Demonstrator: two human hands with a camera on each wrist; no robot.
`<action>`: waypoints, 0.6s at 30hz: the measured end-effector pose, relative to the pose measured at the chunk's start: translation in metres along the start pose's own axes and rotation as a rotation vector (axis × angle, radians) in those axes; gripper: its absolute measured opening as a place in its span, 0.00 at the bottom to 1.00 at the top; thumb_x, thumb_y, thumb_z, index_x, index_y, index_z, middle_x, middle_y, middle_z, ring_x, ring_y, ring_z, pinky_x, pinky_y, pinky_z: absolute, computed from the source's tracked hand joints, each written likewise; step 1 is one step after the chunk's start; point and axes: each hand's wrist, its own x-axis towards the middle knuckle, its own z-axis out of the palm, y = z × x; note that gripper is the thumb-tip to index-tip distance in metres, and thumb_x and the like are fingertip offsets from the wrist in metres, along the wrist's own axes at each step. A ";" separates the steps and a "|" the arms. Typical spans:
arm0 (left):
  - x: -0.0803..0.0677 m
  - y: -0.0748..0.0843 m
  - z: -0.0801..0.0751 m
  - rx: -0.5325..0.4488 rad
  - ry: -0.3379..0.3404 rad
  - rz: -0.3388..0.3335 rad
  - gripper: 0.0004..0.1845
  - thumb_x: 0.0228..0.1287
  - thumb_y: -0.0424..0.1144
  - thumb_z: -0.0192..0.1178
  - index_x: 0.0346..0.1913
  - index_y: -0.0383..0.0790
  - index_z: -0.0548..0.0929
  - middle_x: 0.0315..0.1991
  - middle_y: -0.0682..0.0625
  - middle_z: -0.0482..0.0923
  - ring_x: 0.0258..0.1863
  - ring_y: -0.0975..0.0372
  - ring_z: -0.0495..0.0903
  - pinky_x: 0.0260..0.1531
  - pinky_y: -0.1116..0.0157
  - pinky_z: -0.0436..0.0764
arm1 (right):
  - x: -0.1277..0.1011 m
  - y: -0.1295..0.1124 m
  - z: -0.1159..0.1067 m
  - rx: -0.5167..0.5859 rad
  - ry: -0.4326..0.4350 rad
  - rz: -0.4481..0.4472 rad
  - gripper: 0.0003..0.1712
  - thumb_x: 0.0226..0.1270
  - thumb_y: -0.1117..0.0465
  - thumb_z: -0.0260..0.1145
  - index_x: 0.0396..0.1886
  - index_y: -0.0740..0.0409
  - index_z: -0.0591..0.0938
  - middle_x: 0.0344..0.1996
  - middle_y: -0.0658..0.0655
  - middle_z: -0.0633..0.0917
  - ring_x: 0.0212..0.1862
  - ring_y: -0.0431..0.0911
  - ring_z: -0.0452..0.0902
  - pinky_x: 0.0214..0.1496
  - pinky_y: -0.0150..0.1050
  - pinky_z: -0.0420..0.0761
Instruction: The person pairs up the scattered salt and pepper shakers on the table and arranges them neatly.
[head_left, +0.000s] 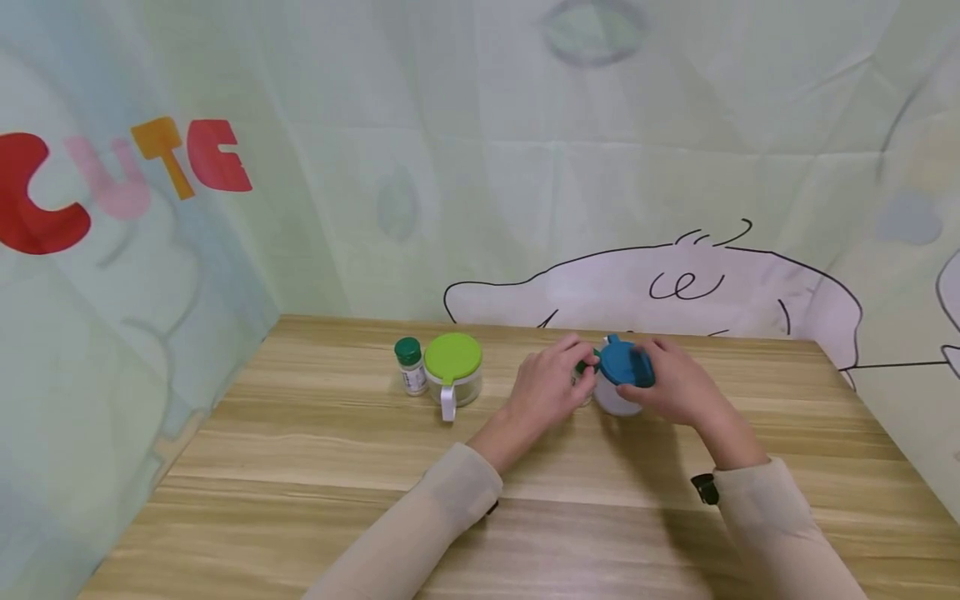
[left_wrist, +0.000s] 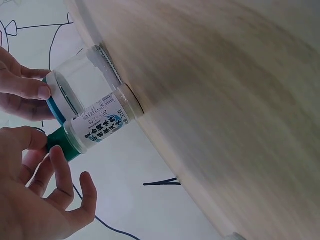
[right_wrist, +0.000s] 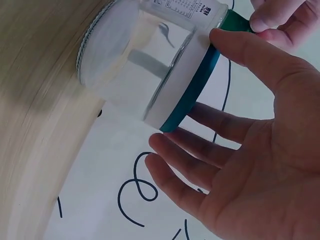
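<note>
On the right half of the table, my left hand (head_left: 542,385) pinches the green cap (left_wrist: 62,144) of a small spice bottle (left_wrist: 102,122) with a printed label. The bottle stands upright against a clear jar (left_wrist: 82,80) with a blue lid (head_left: 621,365). My right hand (head_left: 681,385) holds that lid from the right, thumb on the near side and fingers round the far side. In the right wrist view, the clear jar shows a pale base with a ridged edge on the table. The left hand's other fingers spread loosely beside the cap.
Left of my hands stands a clear jar with a lime-green lid (head_left: 453,357) and a white handle (head_left: 448,403). Close beside it is another green-capped spice bottle (head_left: 411,372). The wooden table (head_left: 315,483) ends at a printed cloth backdrop (head_left: 480,208).
</note>
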 end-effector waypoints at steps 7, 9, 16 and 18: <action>0.000 0.000 -0.001 -0.001 0.000 0.004 0.05 0.74 0.38 0.64 0.47 0.46 0.88 0.45 0.55 0.83 0.29 0.66 0.77 0.27 0.75 0.69 | -0.001 -0.002 -0.001 -0.027 -0.020 0.013 0.41 0.71 0.48 0.73 0.70 0.74 0.74 0.67 0.80 0.72 0.61 0.72 0.76 0.60 0.69 0.80; -0.001 0.000 -0.001 -0.004 0.005 0.007 0.05 0.74 0.38 0.65 0.47 0.46 0.88 0.45 0.54 0.83 0.29 0.65 0.77 0.27 0.74 0.69 | -0.002 -0.003 -0.001 -0.037 -0.012 0.011 0.40 0.71 0.48 0.73 0.69 0.74 0.74 0.66 0.80 0.73 0.60 0.72 0.76 0.60 0.69 0.80; -0.001 -0.001 -0.001 -0.001 0.008 0.010 0.05 0.74 0.38 0.65 0.47 0.46 0.88 0.45 0.54 0.83 0.30 0.65 0.78 0.28 0.73 0.69 | -0.002 -0.009 0.001 -0.071 0.007 0.013 0.40 0.70 0.48 0.73 0.67 0.76 0.76 0.61 0.80 0.76 0.56 0.71 0.78 0.59 0.67 0.81; -0.001 0.000 -0.001 0.005 0.010 0.011 0.05 0.73 0.38 0.65 0.47 0.47 0.88 0.44 0.55 0.83 0.30 0.65 0.78 0.28 0.73 0.69 | -0.002 -0.010 0.001 -0.080 0.011 0.017 0.41 0.70 0.47 0.74 0.67 0.77 0.76 0.60 0.80 0.76 0.56 0.70 0.79 0.59 0.67 0.82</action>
